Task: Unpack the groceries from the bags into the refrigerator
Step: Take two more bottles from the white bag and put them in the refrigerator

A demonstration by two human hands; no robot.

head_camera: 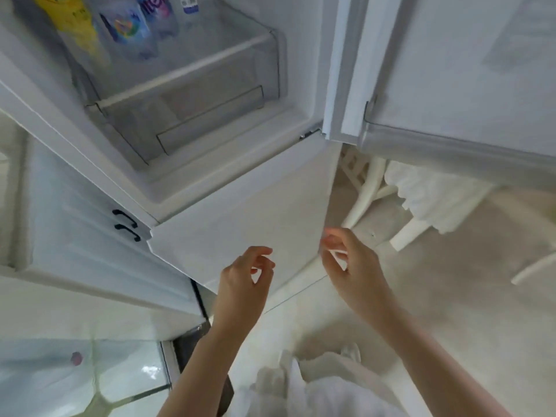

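Standing open, the tall white refrigerator (240, 188) shows its clear plastic crisper drawer (192, 94) holding blurred bottles (129, 31). A white cloth bag (316, 386) lies on the floor below. The left hand (240, 284) and right hand (352, 266) hover empty, fingers loosely curled. Judged between items: next comes reaching down into the bag.

Single head-worn wide-angle view: looks steeply down and forward, close above both hands; open refrigerator (210, 182) lies beyond the fingertips, floor (451, 296) beneath them.
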